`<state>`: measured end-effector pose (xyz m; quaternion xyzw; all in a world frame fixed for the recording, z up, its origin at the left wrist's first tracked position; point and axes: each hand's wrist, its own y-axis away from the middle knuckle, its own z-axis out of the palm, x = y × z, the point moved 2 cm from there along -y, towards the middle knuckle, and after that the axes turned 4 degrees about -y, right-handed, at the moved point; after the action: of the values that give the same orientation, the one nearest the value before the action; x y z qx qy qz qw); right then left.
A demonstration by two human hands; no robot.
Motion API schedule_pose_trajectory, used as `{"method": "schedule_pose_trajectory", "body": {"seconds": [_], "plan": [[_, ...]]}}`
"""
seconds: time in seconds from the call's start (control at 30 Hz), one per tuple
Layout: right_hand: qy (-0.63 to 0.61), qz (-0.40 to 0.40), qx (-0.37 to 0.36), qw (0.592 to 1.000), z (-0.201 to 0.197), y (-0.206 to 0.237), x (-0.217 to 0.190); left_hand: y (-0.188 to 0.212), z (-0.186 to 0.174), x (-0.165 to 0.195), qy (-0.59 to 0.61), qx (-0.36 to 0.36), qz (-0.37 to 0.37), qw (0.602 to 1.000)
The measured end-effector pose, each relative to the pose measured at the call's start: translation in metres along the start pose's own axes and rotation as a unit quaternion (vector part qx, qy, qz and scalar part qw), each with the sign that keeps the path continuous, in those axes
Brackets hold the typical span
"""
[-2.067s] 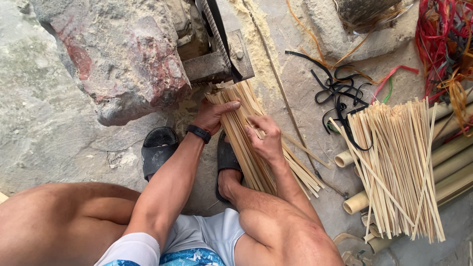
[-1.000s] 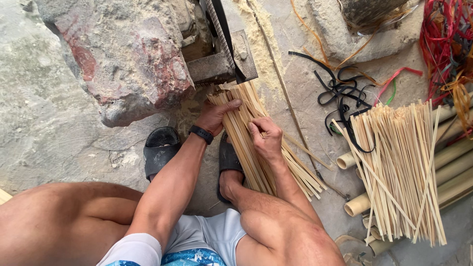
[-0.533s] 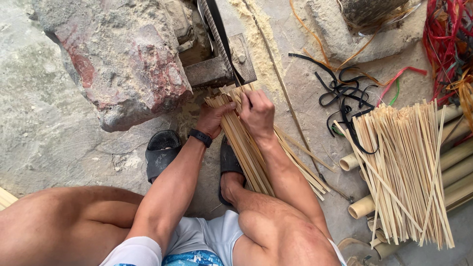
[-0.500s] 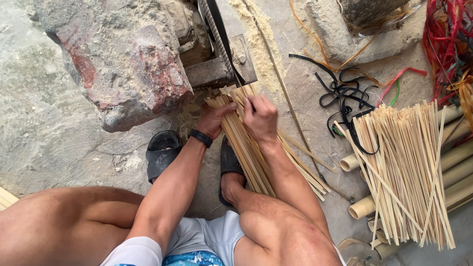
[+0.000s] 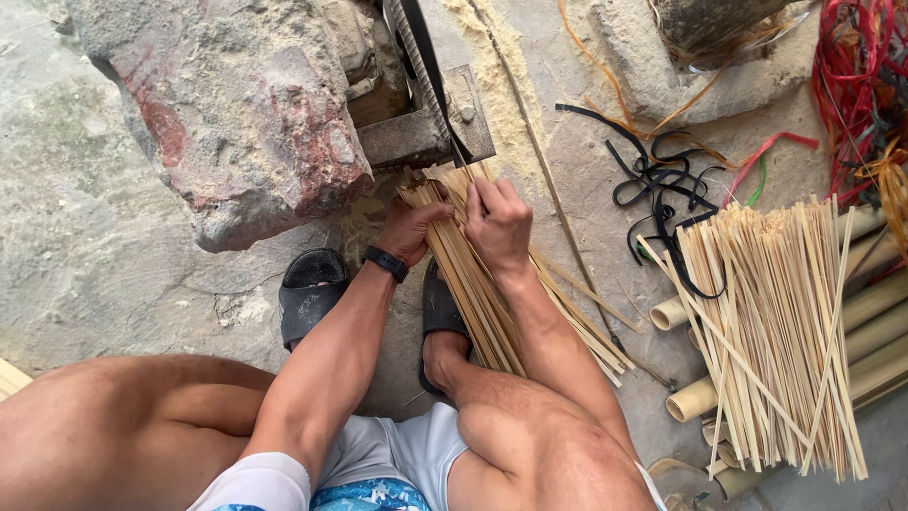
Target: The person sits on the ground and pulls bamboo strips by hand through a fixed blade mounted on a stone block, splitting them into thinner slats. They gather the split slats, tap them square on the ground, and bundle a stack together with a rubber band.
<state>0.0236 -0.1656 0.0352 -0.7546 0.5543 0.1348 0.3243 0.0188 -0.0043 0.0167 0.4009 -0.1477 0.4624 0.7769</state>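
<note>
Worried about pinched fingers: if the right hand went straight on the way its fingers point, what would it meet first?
Probably the grey metal block of the tool, just past the right hand and the bamboo strips; depth is unclear.

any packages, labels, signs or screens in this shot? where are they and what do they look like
None in view: no package, label, sign or screen.
Nearest thing: a plain black band on the left wrist, no face showing.
Both hands, left hand and right hand, rest on a bundle of pale split bamboo strips.
</note>
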Motion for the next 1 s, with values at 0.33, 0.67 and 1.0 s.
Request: {"method": "schedule_pose_trajectory", "body": {"seconds": [0.33,0.67,1.0], "plan": [[0.088,-0.056,0.001,0.995,-0.059,0.045,-0.022,0.004,0.002,0.000,-0.018,-0.003,-0.057,0.998],[0.004,0.036,-0.048,0.998,0.001,-0.001,0.005,0.001,0.002,0.001,-0.013,-0.004,0.014,1.000],[0.122,-0.105,0.041,0.986,-0.053,0.043,-0.027,0.006,-0.001,0.002,-0.056,0.017,-0.024,0.998]]}}
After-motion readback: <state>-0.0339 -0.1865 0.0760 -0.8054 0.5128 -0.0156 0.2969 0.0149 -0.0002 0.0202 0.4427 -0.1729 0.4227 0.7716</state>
